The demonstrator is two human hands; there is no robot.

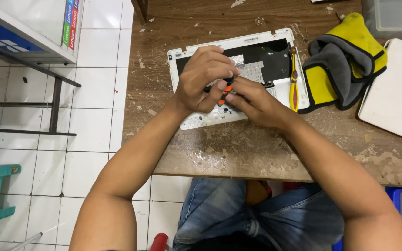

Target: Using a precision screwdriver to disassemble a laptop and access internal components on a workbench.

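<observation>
Both hands, left hand (206, 76) and right hand (252, 100), pinch the orange-black screwdriver (225, 89) over the white laptop shell (238, 76); I reckon a slip could gouge its exposed board.

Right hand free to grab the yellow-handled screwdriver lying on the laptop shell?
Probably not right away. The right hand is pinching the small orange-and-black tool together with the left hand. The yellow-handled screwdriver lies uncovered just beyond it on the white laptop shell, so the path itself looks open.

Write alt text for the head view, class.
Both hands, left hand and right hand, grip a small orange-and-black tool over an opened white laptop shell on a worn wooden table. A yellow-handled screwdriver and yellow-grey cloth lie alongside.
</observation>
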